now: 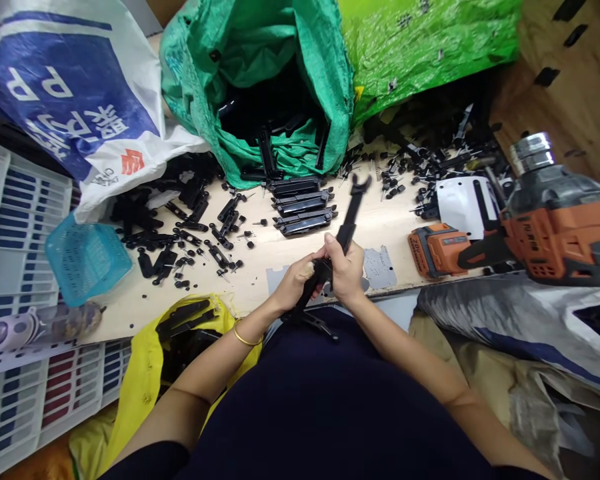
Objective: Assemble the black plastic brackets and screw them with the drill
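Both my hands meet at the near edge of the wooden table (260,250), gripping one long black plastic arm (349,217). My left hand (294,283) is closed round its lower part. My right hand (347,270) is closed round its middle. The arm tilts up and away to the right, with its forked tip above the table. Its lower end reaches toward my lap. A stack of finished black assemblies (303,205) lies just beyond my hands.
An open green sack (260,87) of black parts stands at the back. Small black pieces (190,233) litter the left and right. An orange cordless drill (545,227) lies on the right. A blue basket (86,257), white crates (15,220) and a yellow bag (145,373) sit on the left.
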`<state>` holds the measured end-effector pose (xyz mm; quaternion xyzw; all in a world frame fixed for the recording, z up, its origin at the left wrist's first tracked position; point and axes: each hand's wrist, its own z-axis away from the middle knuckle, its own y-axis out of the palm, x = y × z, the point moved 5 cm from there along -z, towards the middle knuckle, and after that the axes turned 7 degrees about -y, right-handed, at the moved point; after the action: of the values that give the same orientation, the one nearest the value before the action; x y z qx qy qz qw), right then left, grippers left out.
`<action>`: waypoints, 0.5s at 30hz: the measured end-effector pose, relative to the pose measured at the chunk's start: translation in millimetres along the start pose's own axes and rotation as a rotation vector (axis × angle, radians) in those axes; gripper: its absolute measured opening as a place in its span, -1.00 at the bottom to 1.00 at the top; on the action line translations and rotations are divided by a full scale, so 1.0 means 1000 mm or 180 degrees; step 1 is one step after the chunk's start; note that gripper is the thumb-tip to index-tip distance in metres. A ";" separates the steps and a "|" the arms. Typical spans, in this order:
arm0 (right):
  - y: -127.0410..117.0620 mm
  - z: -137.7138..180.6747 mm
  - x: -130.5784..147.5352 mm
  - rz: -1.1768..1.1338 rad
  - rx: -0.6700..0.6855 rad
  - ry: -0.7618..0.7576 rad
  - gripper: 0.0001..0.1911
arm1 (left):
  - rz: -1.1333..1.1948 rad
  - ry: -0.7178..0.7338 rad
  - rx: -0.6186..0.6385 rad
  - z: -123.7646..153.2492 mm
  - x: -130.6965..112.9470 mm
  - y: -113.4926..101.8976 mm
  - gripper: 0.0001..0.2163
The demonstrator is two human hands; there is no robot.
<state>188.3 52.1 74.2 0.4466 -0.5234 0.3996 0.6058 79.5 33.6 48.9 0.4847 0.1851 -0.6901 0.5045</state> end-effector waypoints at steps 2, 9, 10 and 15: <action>-0.001 0.003 0.003 0.0069 -0.0359 -0.0232 -0.53 | 0.0139 0.0013 0.0005 -0.005 -0.001 -0.001 -0.24; -0.002 -0.016 0.010 0.0228 0.0156 -0.0226 -0.53 | 0.0619 -0.0013 -0.0260 -0.008 0.001 0.007 -0.27; -0.001 -0.018 0.009 0.0149 0.0325 -0.0108 -0.52 | 0.0654 -0.0014 -0.0313 -0.008 0.002 0.009 -0.26; 0.002 -0.012 0.011 0.0110 -0.0026 -0.0172 -0.54 | 0.0458 0.0205 -0.0322 -0.012 0.002 0.006 -0.24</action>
<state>191.0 65.0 84.9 0.4457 -0.5487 0.3957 0.5863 90.6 38.4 42.9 0.4926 0.2005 -0.6259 0.5704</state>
